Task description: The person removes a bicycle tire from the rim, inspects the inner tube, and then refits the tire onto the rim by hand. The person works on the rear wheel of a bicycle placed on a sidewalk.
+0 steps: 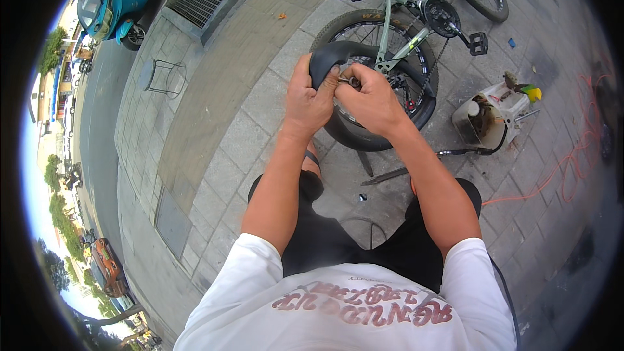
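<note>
A black inner tube (366, 142), plump and looped, hangs in front of me beside the rear wheel of a pale green bicycle (385, 29). My left hand (307, 103) is closed round the tube's upper left bend, with the thumb pressed on its surface. Close against it, the fingers of my right hand (374, 101) pinch a small metallic piece (353, 82) at the tube. Those fingers cover most of the piece, so its kind cannot be made out. Part of the wheel and chain side lies behind the tube.
To the right stands a dirty whitish cut-open container (484, 114) with items inside and a black hose beside it. An orange cord (552, 172) winds over the paving. Dark bar-like tools (385, 176) lie between my feet. A stool (164, 78) and a teal vehicle (127, 3) are at left.
</note>
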A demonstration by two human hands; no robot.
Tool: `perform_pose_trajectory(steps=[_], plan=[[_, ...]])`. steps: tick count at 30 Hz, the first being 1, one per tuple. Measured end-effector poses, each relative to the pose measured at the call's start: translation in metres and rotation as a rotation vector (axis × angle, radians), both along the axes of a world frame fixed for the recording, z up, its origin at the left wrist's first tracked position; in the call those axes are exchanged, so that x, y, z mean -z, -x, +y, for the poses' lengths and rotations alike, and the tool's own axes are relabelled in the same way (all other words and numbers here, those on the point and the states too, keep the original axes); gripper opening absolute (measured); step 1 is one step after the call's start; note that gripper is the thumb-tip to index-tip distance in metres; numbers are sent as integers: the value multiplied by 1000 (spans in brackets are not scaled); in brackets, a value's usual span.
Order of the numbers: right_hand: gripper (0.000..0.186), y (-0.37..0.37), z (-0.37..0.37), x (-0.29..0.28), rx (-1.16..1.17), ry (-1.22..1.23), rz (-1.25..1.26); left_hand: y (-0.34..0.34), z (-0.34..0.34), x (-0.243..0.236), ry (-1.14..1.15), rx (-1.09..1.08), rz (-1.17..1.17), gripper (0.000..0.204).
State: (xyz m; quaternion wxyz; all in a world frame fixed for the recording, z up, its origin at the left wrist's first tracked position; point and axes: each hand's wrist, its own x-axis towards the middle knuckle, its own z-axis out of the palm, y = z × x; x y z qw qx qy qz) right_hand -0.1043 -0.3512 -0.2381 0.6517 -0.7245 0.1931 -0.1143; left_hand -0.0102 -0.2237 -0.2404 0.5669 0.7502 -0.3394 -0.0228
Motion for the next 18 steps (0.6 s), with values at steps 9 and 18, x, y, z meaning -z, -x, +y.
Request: perform_pose_trajectory(steps=[9,18], plan=[[28,-4,32,-25,-78,36,26,-1,40,-17,51,23,-3,30],[31,-8,60,-36,-120,71,-1,-8,72,-11,40,-38,-131,26]])
